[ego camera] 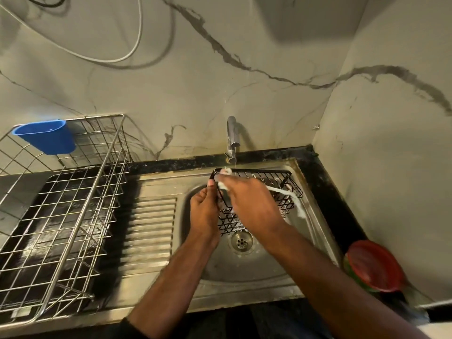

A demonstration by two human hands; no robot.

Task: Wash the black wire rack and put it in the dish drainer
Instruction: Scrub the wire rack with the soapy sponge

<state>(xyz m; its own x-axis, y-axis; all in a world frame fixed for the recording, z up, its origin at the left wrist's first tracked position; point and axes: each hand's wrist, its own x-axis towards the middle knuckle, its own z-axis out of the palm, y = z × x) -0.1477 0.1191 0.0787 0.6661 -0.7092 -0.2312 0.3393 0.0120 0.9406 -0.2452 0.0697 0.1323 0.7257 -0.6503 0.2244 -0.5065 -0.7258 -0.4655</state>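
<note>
The black wire rack point(274, 182) is held over the steel sink bowl point(244, 265), tilted, under the tap. My left hand point(204, 211) grips its left edge with the thumb up on the rim. My right hand point(247, 199) lies across the rack's inside, pressing a white soapy scrubber point(223, 185) against the wires. White foam point(291, 196) clings to the rack's right side. The metal dish drainer point(63, 216) stands on the counter to the left, with nothing in it.
A thin stream of water runs from the chrome tap point(232, 135) onto the rack. A blue plastic cup point(47, 137) hangs on the drainer's back rim. A red lidded dish point(374, 265) sits on the black counter at right. The ribbed draining board point(151, 226) lies between sink and drainer.
</note>
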